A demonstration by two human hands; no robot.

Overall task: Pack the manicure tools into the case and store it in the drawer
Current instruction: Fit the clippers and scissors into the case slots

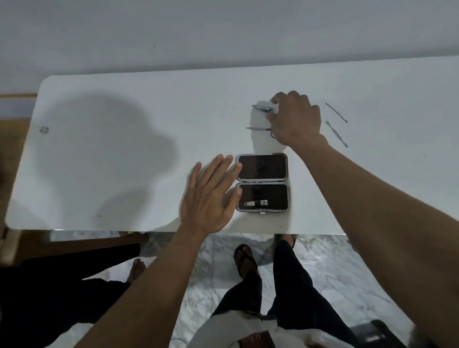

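The manicure case [262, 183] lies open and flat near the table's front edge, both dark halves facing up; a small metal tool [251, 203] sits in the near half. My left hand [211, 196] rests flat against the case's left side, fingers spread. My right hand [296, 117] is beyond the case, its fingers curled down over the nail clipper [262, 108]. Small scissors [259, 128] lie partly under that hand. Two thin metal sticks [336, 112] [336, 133] lie to the right of it.
The white table [141, 152] has its front edge close to my legs. A small object [43, 129] lies at the table's far left. Another person's dark clothing and bare foot [136, 268] are at the lower left. A dark stool [378, 334] stands at the lower right.
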